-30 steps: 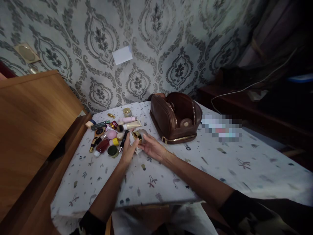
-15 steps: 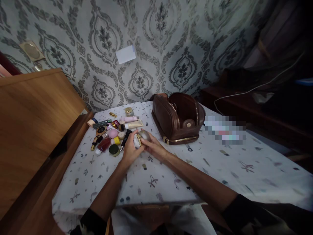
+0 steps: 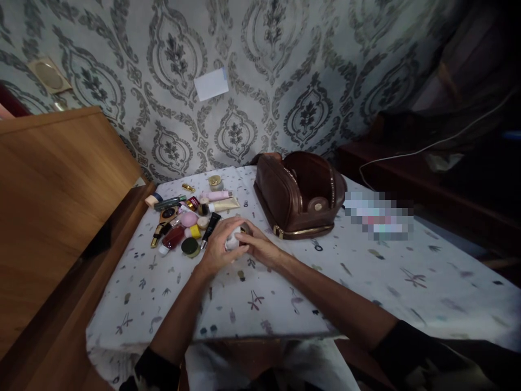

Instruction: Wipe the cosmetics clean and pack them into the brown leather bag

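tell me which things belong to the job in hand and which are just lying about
In the job, judging by the hands:
white container, held between the left hand and right hand

Seemingly just lying about, held by neither hand:
open brown bag
black tube
green jar
red bottle
pink rounded item

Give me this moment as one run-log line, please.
left hand: holding white item; right hand: holding same item; brown bag: open; cosmetics: on tablecloth
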Available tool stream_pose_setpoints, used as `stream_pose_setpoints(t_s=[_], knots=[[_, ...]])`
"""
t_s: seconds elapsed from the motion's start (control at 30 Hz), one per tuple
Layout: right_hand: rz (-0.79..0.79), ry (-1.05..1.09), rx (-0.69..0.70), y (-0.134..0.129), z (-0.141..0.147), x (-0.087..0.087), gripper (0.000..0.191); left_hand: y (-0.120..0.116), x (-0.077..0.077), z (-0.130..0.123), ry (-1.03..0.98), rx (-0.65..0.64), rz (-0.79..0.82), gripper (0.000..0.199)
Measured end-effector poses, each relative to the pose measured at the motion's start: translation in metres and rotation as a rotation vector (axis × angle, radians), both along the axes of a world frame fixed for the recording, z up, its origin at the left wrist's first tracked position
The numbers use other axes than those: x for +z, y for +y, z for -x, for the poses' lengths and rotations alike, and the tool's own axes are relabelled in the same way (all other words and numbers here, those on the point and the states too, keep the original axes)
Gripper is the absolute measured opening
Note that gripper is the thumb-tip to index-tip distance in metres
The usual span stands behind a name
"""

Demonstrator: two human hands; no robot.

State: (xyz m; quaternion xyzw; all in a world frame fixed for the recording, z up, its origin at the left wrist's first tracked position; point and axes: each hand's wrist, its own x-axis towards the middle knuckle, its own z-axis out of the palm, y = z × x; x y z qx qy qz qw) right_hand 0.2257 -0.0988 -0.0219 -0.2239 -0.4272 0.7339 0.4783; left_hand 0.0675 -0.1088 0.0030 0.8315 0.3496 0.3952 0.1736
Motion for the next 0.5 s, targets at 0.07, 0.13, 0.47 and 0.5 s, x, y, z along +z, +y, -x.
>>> stream_pose_setpoints(t_s=[0.07,0.13,0.47,0.5], knots=[[0.032,0.013,0.07,-0.0005,-0.0007,0.0001,0.048,0.0003,0.0014,0.0025,-0.066,-0.016,0.054,0.051],[0.054,0.009,0.139,-0.0009,-0.0002,-0.0011,0.048,0.0002,0.0014,0.0043,-0.136,-0.021,0.104,0.048],[0.247,-0.023,0.28,0.0042,0.0017,-0.0047,0.068,0.0028,-0.007,-0.0056,-0.481,0.159,0.399,0.059],[0.266,-0.033,0.294,0.0044,0.002,-0.0048,0.072,0.004,-0.0083,-0.0055,-0.501,0.188,0.419,0.057]])
